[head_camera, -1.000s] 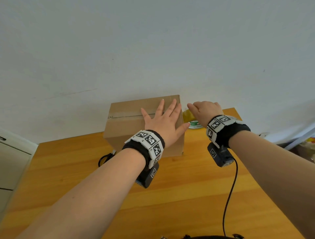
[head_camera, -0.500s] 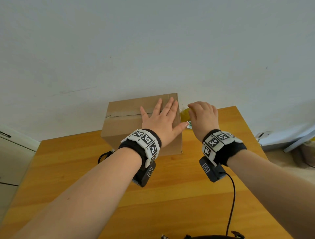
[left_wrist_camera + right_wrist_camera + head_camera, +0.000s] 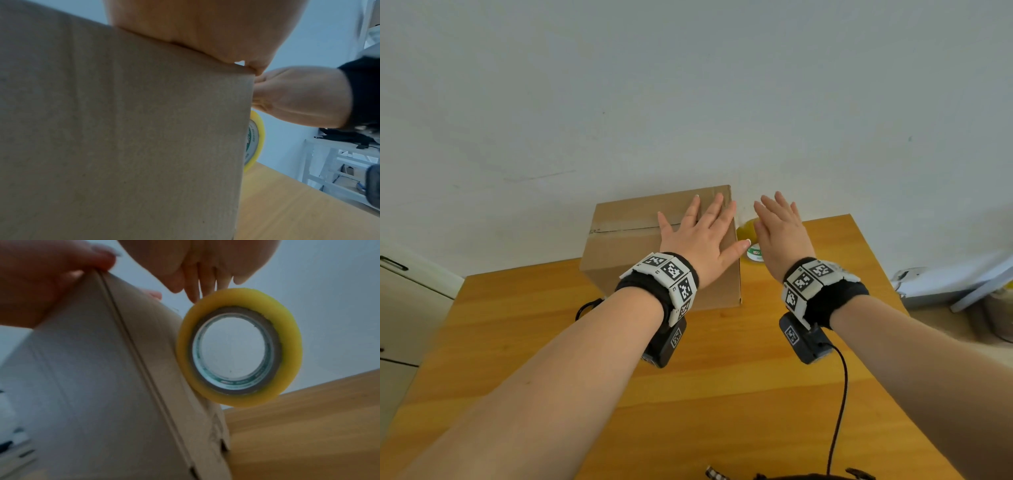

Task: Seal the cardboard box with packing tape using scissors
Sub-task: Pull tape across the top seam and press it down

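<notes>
Forearms reach forward over the wooden table (image 3: 722, 394), each wrist wrapped in a black band with checkered markers. Past them, the left hand (image 3: 697, 241) lies flat on the top of the cardboard box (image 3: 626, 240), fingers straight and spread, thumb over the right edge. The right hand (image 3: 780, 233) hovers just beside the box's right side, fingers extended and holding nothing. From the head view only a sliver of the yellow tape roll (image 3: 748, 236) shows between box and hand; the right wrist view shows the tape roll (image 3: 239, 347) whole, standing on edge against the box's side, its open core facing the camera, the fingertips (image 3: 193, 295) just above its rim. Farthest, the box's back meets the pale wall (image 3: 688, 85), its top seam running left to right.
</notes>
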`<state>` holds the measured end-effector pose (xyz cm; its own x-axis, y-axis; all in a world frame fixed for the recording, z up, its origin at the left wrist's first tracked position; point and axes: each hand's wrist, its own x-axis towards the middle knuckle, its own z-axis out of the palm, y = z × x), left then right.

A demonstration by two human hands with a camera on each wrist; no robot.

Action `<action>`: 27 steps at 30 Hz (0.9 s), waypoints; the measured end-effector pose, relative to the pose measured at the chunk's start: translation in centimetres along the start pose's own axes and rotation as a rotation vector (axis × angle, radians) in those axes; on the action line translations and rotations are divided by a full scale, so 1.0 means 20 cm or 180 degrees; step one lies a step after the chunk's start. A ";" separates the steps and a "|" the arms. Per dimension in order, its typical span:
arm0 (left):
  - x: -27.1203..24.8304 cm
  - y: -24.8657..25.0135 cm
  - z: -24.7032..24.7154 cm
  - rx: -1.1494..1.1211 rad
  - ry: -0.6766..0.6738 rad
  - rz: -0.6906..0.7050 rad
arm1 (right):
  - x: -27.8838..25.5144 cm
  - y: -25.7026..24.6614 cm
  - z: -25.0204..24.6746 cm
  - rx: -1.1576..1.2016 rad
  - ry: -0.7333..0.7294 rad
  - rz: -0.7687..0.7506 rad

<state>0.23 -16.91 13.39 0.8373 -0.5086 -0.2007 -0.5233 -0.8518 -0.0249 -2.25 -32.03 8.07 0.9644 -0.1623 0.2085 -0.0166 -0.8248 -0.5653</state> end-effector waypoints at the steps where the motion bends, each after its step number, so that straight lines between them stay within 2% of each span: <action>1: 0.00 0.00 0.00 0.0012 0.0006 -0.0027 | -0.02 -0.02 0.00 0.0207 0.0196 0.0024; 4: 0.00 0.00 0.00 0.0038 -0.0010 -0.0046 | -0.08 -0.11 -0.01 0.0692 0.0446 0.0108; 9: 0.00 0.00 -0.01 0.0010 -0.0098 -0.0161 | -0.05 -0.22 -0.09 0.0989 -0.0161 0.0767; 11: 0.01 -0.02 -0.01 -0.0078 -0.0063 -0.0202 | -0.02 -0.25 -0.09 0.0803 -0.0295 0.0780; 15: -0.02 -0.13 -0.04 -0.0711 0.0049 -0.0125 | 0.01 -0.29 -0.05 0.0676 -0.0274 0.0587; 17: -0.07 -0.23 -0.05 -0.1310 0.0301 -0.0211 | 0.00 -0.30 -0.04 0.0729 -0.0317 0.0558; 19: -0.11 -0.35 -0.04 -0.1561 0.0536 -0.0454 | 0.00 -0.32 -0.02 0.0791 -0.0354 0.0527; 22: -0.18 -0.52 0.04 -0.0680 0.0608 -0.1084 | -0.01 -0.33 0.00 0.0830 -0.0312 0.0539; 23: -0.20 -0.57 0.06 -0.0592 0.0555 -0.1359 | 0.00 -0.33 0.00 0.0845 -0.0303 0.0550; 25: -0.23 -0.62 0.08 -0.0971 0.0451 -0.1859 | 0.00 -0.33 0.01 0.0862 -0.0305 0.0558; 27: -0.24 -0.65 0.09 -0.1391 0.0486 -0.2003 | 0.00 -0.33 0.03 0.0896 -0.0269 0.0529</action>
<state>2.76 -3.26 12.88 0.9850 0.1021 -0.1390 0.1407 -0.9419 0.3051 -2.02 -26.23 11.44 0.9733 -0.2269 0.0348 -0.1134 -0.6069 -0.7867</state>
